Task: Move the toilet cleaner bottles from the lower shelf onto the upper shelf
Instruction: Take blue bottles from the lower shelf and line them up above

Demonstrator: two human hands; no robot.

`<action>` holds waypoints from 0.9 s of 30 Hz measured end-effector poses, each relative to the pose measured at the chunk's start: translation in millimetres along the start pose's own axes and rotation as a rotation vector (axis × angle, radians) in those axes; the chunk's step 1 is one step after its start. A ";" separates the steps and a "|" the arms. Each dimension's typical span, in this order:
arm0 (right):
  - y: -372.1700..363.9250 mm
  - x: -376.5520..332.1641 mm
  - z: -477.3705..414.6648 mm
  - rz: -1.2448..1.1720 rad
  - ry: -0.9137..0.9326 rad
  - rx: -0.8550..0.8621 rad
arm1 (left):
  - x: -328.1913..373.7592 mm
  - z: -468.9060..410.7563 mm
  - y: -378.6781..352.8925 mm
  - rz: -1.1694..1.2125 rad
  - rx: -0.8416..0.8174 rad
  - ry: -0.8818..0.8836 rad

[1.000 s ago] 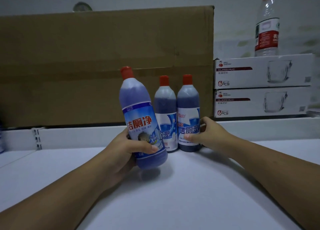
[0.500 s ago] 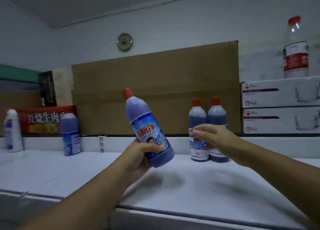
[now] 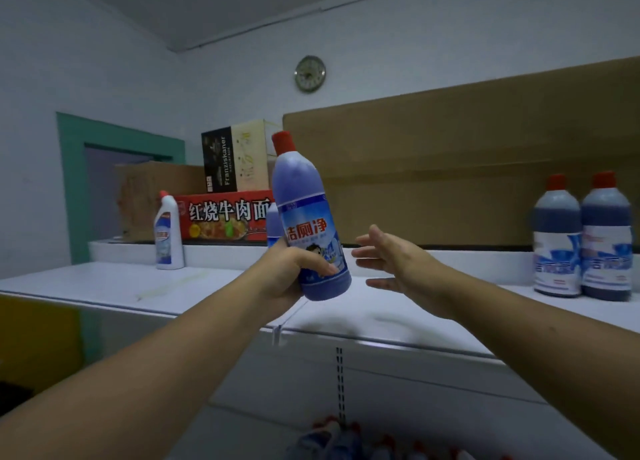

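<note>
My left hand (image 3: 289, 274) grips a blue toilet cleaner bottle (image 3: 306, 217) with a red cap, tilted slightly left, above the front of the white upper shelf (image 3: 104, 286). My right hand (image 3: 398, 265) hovers just right of that bottle with fingers spread, holding nothing. Two dark blue cleaner bottles (image 3: 585, 238) stand side by side on the upper shelf at the right. A white angled-neck cleaner bottle (image 3: 168, 233) stands at the shelf's left. Another blue bottle (image 3: 273, 226) is mostly hidden behind the held one. Red caps of several bottles (image 3: 349, 440) show on the lower shelf at the bottom edge.
A large brown cardboard box (image 3: 450, 169) lines the back of the upper shelf. A red noodle carton (image 3: 221, 215), a black and cream box (image 3: 235, 155) and another brown box (image 3: 152, 196) stack at the back left. A slotted upright (image 3: 339, 383) runs below the shelf edge.
The view swung left and back from the shelf. My right hand left the two standing bottles and came beside the held bottle. My left hand kept its bottle, more upright now.
</note>
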State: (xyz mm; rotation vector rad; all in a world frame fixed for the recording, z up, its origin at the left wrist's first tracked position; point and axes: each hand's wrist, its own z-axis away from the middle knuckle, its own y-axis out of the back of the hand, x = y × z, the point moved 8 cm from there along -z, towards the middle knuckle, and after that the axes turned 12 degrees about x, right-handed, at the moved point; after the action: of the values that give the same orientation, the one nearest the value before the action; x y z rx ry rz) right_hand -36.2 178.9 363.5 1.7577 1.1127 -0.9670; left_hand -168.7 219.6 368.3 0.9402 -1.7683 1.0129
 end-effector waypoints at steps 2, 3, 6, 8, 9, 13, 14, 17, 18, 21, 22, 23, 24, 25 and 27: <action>-20.6 0.9 -7.7 -0.009 -0.012 0.019 | 2.6 -8.2 20.5 0.029 -0.010 0.007; -28.3 2.4 -12.6 -0.007 -0.022 0.025 | 3.6 -12.8 28.6 0.032 -0.019 0.011; -43.7 8.7 -30.7 0.062 -0.050 0.012 | 6.0 -33.4 47.6 -0.001 -0.052 0.017; -49.3 10.2 -46.2 0.095 -0.046 0.016 | 7.4 -52.5 57.0 -0.020 -0.059 0.020; -51.2 10.4 -54.3 0.097 -0.038 0.027 | 7.0 -61.6 60.1 -0.024 -0.056 0.019; -58.1 11.8 -87.8 0.087 0.009 0.018 | 0.7 -95.2 73.5 -0.042 0.021 -0.036; -58.7 11.6 -98.1 0.100 0.027 0.006 | 0.9 -103.6 77.0 -0.047 0.040 -0.056; -60.9 16.6 -127.6 0.195 0.048 -0.017 | 5.3 -127.7 87.4 -0.095 0.053 -0.067; -63.0 20.6 -136.4 0.249 0.061 -0.025 | 7.0 -135.1 91.0 -0.131 0.051 -0.071; -76.9 45.6 -147.8 0.499 0.102 -0.102 | 5.3 -156.0 99.3 -0.269 0.033 -0.067; -82.3 61.6 -146.6 0.624 0.112 -0.166 | -0.1 -162.1 102.5 -0.319 0.033 -0.057; -86.9 79.6 -144.4 0.747 0.124 -0.241 | -7.3 -168.4 105.8 -0.376 0.034 -0.046; -89.9 95.6 -141.1 0.854 0.146 -0.305 | -15.6 -173.6 108.4 -0.435 0.036 -0.034; -91.5 106.2 -138.3 0.931 0.170 -0.344 | -23.9 -178.0 110.2 -0.482 0.040 -0.022; -89.5 113.2 -136.9 1.010 0.167 -0.355 | -39.4 -186.3 110.6 -0.534 0.044 -0.008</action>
State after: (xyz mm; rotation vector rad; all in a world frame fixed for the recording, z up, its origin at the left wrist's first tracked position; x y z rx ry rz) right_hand -60.6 362.5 290.7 1.7753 0.3234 -0.0026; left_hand -196.0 437.9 358.9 1.3513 -1.3885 0.7015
